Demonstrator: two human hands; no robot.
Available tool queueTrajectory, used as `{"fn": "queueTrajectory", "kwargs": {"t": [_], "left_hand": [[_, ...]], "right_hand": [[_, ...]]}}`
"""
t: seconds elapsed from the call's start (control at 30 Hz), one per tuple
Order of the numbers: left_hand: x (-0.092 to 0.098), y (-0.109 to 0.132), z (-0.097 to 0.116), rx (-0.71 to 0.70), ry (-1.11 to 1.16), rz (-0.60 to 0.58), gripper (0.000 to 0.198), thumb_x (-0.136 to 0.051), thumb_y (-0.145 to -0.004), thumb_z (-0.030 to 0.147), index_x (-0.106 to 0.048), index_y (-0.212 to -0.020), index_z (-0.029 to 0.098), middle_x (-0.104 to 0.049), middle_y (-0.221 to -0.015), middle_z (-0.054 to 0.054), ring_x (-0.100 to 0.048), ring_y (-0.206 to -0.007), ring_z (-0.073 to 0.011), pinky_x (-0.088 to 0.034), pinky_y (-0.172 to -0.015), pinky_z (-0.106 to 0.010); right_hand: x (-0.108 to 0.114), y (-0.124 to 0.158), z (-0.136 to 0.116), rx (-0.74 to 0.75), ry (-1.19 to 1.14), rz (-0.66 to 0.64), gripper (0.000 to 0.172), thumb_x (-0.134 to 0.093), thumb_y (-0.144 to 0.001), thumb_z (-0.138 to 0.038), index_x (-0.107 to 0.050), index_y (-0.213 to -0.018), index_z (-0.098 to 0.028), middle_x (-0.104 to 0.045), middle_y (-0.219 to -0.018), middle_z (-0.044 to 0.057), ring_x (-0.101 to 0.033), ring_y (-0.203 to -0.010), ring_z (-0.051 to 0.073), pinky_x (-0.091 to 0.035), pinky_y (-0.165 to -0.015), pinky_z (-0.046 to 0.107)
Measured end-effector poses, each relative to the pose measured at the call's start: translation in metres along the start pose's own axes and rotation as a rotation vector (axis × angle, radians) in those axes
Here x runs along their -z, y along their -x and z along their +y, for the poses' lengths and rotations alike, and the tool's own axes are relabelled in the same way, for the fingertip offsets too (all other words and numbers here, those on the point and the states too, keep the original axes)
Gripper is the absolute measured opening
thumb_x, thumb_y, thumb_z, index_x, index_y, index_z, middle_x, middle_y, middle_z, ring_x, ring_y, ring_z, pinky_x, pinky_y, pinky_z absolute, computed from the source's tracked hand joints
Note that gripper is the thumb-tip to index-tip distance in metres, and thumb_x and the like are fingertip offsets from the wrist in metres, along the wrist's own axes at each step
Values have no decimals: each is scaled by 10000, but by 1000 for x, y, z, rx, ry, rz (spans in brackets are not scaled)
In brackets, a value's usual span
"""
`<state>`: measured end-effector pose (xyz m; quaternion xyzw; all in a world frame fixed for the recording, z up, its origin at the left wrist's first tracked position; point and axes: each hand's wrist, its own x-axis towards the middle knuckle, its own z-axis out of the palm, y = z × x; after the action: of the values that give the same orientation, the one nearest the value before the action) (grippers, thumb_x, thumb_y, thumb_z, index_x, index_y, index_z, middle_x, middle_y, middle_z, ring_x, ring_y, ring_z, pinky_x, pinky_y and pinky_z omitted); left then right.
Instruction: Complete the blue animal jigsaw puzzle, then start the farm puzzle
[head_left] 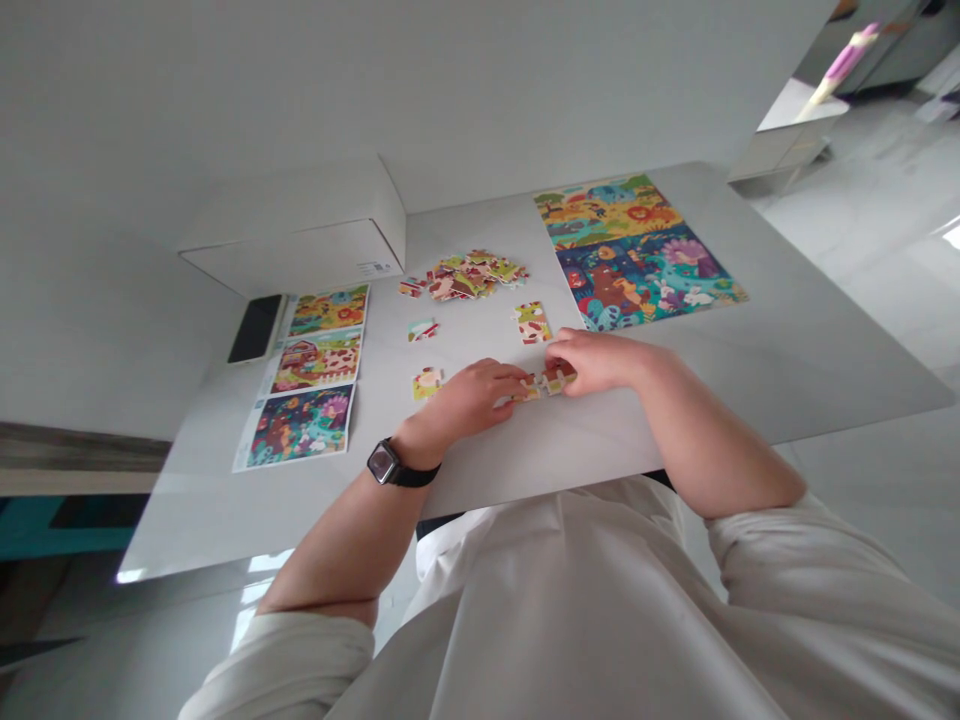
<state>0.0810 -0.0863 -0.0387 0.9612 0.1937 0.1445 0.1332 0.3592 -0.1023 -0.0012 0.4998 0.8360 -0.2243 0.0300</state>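
Low on the table, my left hand (478, 398) rests with its fingertips closed on a puzzle piece (531, 390), which they partly cover. Beside it, my right hand (589, 360) pinches another puzzle piece (556, 381) in brown and light tones. The two pieces lie edge to edge; whether they are locked together I cannot tell. Just above my right hand is a joined section of puzzle (533, 323) with brown-and-white patches. Left of it lie a piece with a red stripe (423, 330) and a yellow-green piece (427, 383), close to my left hand.
A heap of loose puzzle pieces (472, 275) lies further back. Two finished-looking puzzle pictures (637, 250) lie at the right. On the left are a reference sheet (307, 375) with three pictures, a phone (256, 328) and a white box (300, 255). The wall borders the table's back edge.
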Motion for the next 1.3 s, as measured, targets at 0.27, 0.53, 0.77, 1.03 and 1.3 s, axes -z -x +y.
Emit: {"fn": "queueTrajectory", "kwargs": {"t": [0.27, 0.53, 0.77, 1.03, 1.3], "left_hand": [[0, -1, 1, 7, 1, -17, 305, -645, -972, 152, -808, -1211, 247, -789, -1339, -67, -731, -1134, -240, -575, -1043, -397], [-1, -2, 3, 20, 15, -26, 401, -635, -951, 134, -773, -1317, 228, -771, -1328, -99, -715, -1149, -256, -570, -1061, -418], [1, -5, 6, 30, -17, -58, 449, -618, -933, 120, -766, -1341, 236, -747, -1325, -107, -687, -1154, -273, -567, -1061, -437], [0, -5, 7, 38, -25, -72, 475, -613, -937, 117, -760, -1369, 250, -737, -1330, -102, -673, -1163, -274, -559, -1077, -446], [-2, -5, 5, 15, -23, -58, 467, -616, -937, 115, -766, -1357, 253, -745, -1328, -97, -686, -1146, -267, -560, -1058, -433]], "right_hand": [[1, 0, -3, 47, -39, -8, 323, -795, -833, -177, -743, -1149, -226, -651, -1277, 102, -697, -1052, 250, -521, -926, 302], [-2, -5, -5, 94, 21, 7, 323, -756, -851, -162, -754, -1169, -217, -673, -1197, 107, -687, -1048, 262, -487, -875, 310], [-2, -5, -13, 59, 47, 10, 331, -770, -843, -158, -763, -1168, -222, -672, -1240, 116, -683, -1081, 271, -478, -882, 315], [-5, -8, -8, 51, 46, 14, 331, -808, -852, -242, -772, -1181, -235, -663, -1245, 115, -681, -1127, 291, -487, -916, 330], [-4, -10, -17, 8, 90, 3, 334, -843, -834, -236, -757, -1156, -231, -686, -1252, 117, -684, -1085, 285, -463, -836, 329]]}}
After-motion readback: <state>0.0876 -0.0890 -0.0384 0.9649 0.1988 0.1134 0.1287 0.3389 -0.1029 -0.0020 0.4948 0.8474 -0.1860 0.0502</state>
